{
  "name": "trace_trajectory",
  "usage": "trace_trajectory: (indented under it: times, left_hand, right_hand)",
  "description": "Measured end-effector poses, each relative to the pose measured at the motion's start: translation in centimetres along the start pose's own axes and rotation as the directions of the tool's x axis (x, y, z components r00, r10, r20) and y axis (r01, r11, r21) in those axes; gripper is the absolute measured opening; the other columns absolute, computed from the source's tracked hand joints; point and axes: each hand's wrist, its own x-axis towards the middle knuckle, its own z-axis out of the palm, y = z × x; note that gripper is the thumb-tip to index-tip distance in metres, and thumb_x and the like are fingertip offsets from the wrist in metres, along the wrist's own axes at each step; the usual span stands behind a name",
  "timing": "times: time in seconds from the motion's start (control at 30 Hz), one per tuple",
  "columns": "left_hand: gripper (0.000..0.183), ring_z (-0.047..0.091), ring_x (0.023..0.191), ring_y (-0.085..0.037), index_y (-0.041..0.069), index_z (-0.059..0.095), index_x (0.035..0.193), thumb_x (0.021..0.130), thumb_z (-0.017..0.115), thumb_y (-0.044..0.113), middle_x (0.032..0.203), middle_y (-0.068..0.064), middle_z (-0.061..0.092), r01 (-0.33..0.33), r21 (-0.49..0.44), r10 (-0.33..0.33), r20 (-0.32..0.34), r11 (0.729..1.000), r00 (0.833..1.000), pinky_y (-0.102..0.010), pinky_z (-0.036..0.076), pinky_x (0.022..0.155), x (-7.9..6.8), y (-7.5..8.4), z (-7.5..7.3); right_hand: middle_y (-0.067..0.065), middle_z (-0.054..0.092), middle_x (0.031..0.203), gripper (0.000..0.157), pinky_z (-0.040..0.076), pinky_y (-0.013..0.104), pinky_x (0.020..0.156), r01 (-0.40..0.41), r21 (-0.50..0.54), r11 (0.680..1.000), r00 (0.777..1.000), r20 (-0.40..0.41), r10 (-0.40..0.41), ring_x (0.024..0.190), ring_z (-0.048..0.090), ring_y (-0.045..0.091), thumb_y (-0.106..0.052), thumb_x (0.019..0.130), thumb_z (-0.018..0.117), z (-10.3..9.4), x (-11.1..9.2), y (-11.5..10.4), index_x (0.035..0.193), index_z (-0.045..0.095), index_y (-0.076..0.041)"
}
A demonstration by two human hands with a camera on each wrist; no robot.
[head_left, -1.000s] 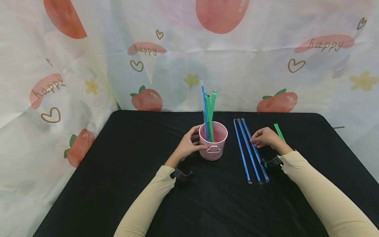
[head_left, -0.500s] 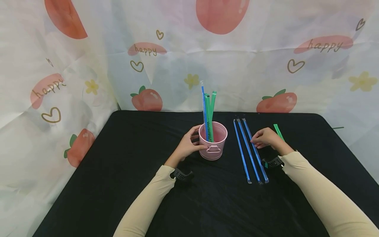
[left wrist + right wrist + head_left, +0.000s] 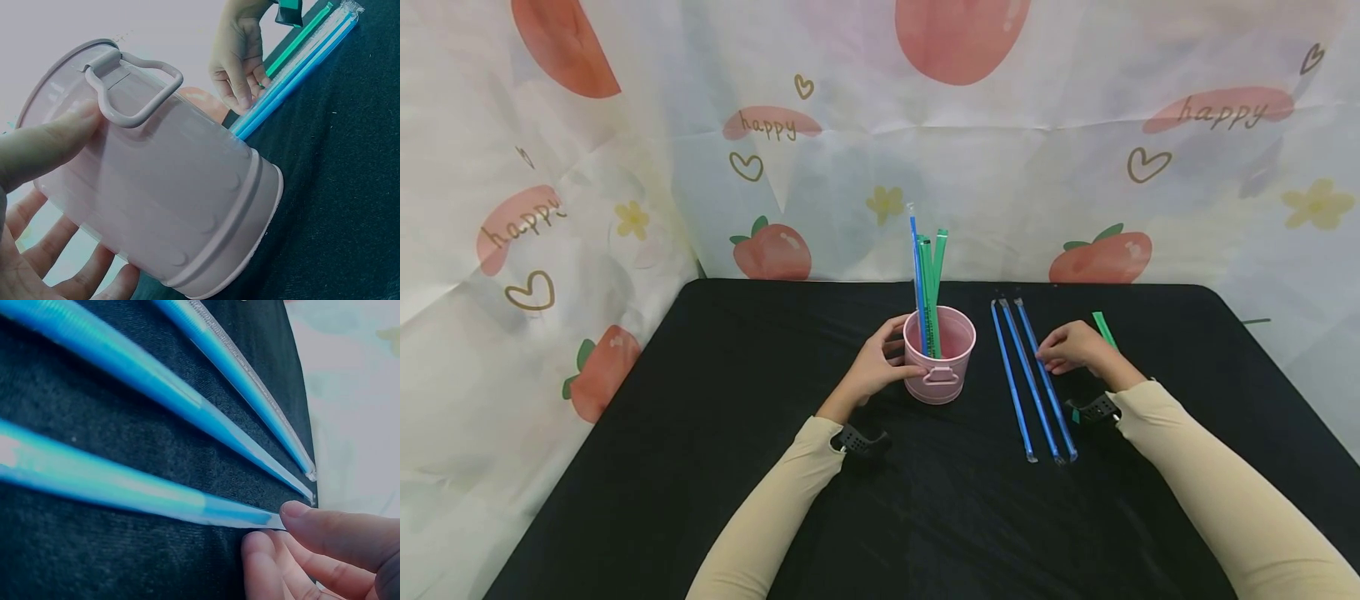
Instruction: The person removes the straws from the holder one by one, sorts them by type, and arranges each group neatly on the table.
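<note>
Right of centre in the frame, the right hand is pinching the rightmost long blue straw in clear plastic wrap; thumb and fingers are closing narrowly near its far end. That straw is lying slantwise on the black cloth-covered counter, most of it extending from the fingertips toward the lower right. Two matching blue straws, the left one and the middle one, are lying just to its left. At centre, the left hand is holding an upright round pink bucket, its thumb pressing beside the small handle and its other fingers spreading around the left side. A blue straw and several flat green straws are standing inside. Another green straw is lying partly hidden behind the right hand.
</note>
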Motion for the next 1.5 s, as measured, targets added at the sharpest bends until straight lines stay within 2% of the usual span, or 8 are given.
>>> trace_trajectory:
  times: [0.83,0.9,1.07,1.17,1.5]
  left_hand:
    - [0.078,0.042,0.132,-0.036,0.017,0.036,0.142,0.076,0.075,0.001,0.143,-0.012,0.041,0.012,-0.005,-0.012,0.001,1.000,1.000,-0.047,0.042,0.103,0.04,-0.10,0.03]
    - [0.078,0.040,0.132,-0.038,0.014,0.035,0.142,0.076,0.074,0.001,0.144,-0.014,0.039,0.019,-0.012,-0.019,0.015,1.000,1.000,-0.048,0.041,0.104,-0.23,0.63,-0.04]
    - [0.080,0.038,0.134,-0.039,0.012,0.033,0.144,0.076,0.073,-0.002,0.146,-0.016,0.037,0.020,-0.024,-0.019,0.029,1.000,0.999,-0.050,0.039,0.105,-0.22,0.80,-0.10]
    - [0.080,0.039,0.133,-0.038,0.014,0.034,0.143,0.076,0.074,-0.001,0.144,-0.014,0.039,0.002,-0.017,-0.002,0.014,1.000,1.000,-0.049,0.040,0.104,0.10,-0.04,-0.03]
    - [0.077,0.043,0.131,-0.036,0.017,0.036,0.142,0.077,0.075,0.002,0.143,-0.011,0.041,-0.001,0.008,0.001,0.000,1.000,1.000,-0.048,0.042,0.103,0.09,-0.06,-0.07]
  right_hand:
    - [0.000,0.067,0.068,0.023,0.058,0.025,0.061,0.005,0.032,0.999,1.000,0.029,-0.005,0.061,0.064,0.007,0.000,0.087,0.060,0.16,0.04,-0.02,0.101,0.059,0.019]
    - [0.000,0.067,0.068,0.023,0.058,0.025,0.061,0.004,0.026,1.000,1.000,0.029,-0.004,0.061,0.064,0.007,0.000,0.087,0.061,0.19,0.08,0.00,0.101,0.059,0.018]
    - [0.000,0.066,0.068,0.023,0.057,0.025,0.061,-0.001,0.025,1.000,0.999,0.036,0.000,0.061,0.064,0.007,0.000,0.087,0.061,0.11,0.06,-0.17,0.101,0.059,0.018]
    - [0.000,0.066,0.068,0.023,0.058,0.025,0.061,-0.003,0.029,1.000,0.999,0.043,0.001,0.061,0.064,0.007,0.000,0.087,0.061,0.02,0.01,-0.28,0.101,0.059,0.018]
    - [0.005,0.070,0.077,0.027,0.058,0.027,0.063,0.020,0.027,0.999,0.998,0.055,-0.022,0.065,0.066,0.009,-0.002,0.088,0.060,-0.48,-0.23,-0.39,0.104,0.058,0.020]
